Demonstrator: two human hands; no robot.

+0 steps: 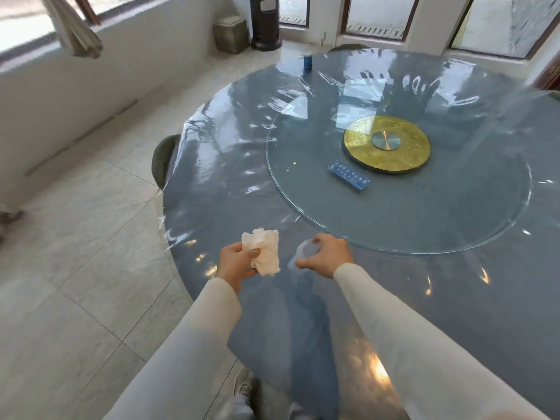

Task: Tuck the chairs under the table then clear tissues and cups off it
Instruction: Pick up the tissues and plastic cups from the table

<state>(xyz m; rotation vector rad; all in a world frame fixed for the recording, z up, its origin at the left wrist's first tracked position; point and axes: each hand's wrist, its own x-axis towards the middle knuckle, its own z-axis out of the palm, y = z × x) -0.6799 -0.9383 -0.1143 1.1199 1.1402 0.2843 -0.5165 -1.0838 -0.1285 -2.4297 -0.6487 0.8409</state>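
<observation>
A crumpled white tissue (264, 250) is held in my left hand (235, 263) just above the near edge of the round blue-grey table (230, 189). My right hand (328, 256) grips a clear plastic cup (303, 253), tilted on its side, close to the tissue. A blue can (308, 62) stands at the table's far left edge. A dark chair back (162, 160) shows at the table's left rim, pushed close against it. Another chair back (348, 47) peeks over the far edge.
A glass turntable (303, 165) with a gold centre disc (386, 144) and a small blue sign (348, 174) covers the table's middle. A woven bin (231, 34) and a dark patio heater base (266, 28) stand by the far wall. Pale tiled floor (75, 237) lies to the left.
</observation>
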